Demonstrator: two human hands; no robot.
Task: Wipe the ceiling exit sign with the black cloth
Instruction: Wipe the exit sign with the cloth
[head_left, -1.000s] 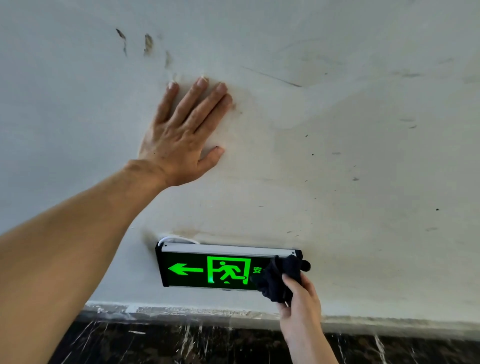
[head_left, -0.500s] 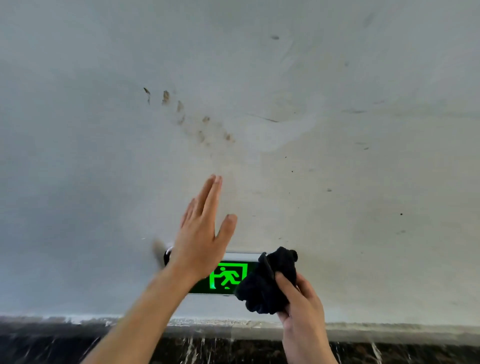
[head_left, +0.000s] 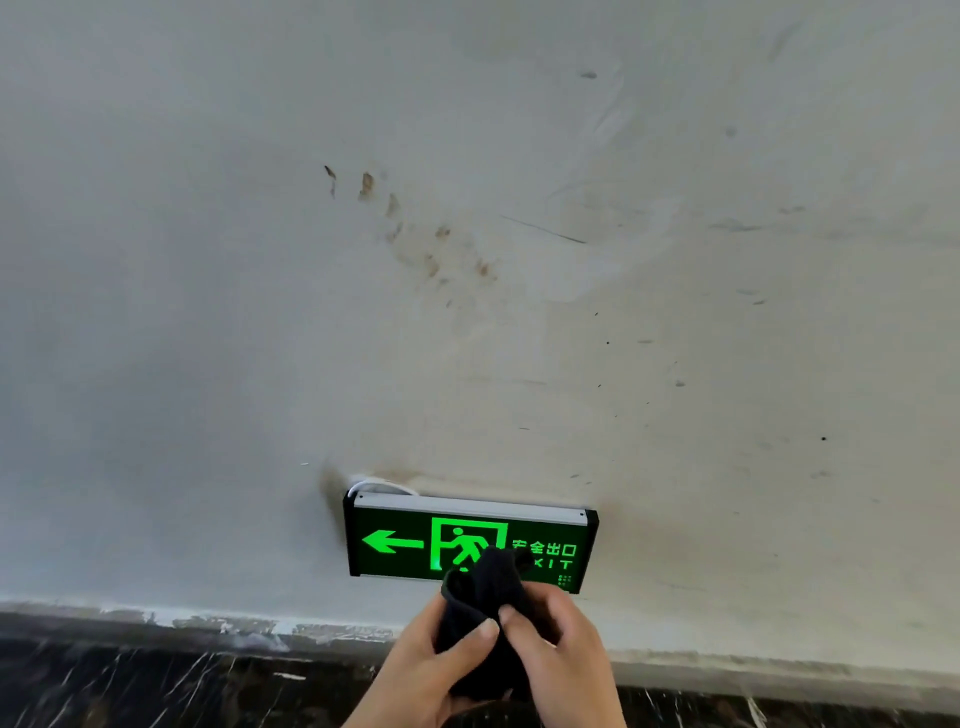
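The exit sign (head_left: 400, 540) hangs from the white ceiling, low in the middle of the view. It is black with a silver top bar and glows green with a left arrow, a running figure and lettering. A bunched black cloth (head_left: 480, 587) sits just below and in front of its lower middle, covering part of the figure. My left hand (head_left: 421, 670) grips the cloth from the left, thumb across it. My right hand (head_left: 561, 654) grips it from the right. Both wrists run off the bottom edge.
The ceiling (head_left: 675, 312) carries brown finger smudges (head_left: 415, 234) above the sign and scattered dark specks. A white cable (head_left: 376, 486) loops at the sign's top left. A dark marbled wall (head_left: 156, 680) meets the ceiling along a rough painted edge at the bottom.
My left hand left the ceiling, came down past the sign and took hold of the cloth together with my right hand. The cloth moved from the sign's right end toward its lower middle.
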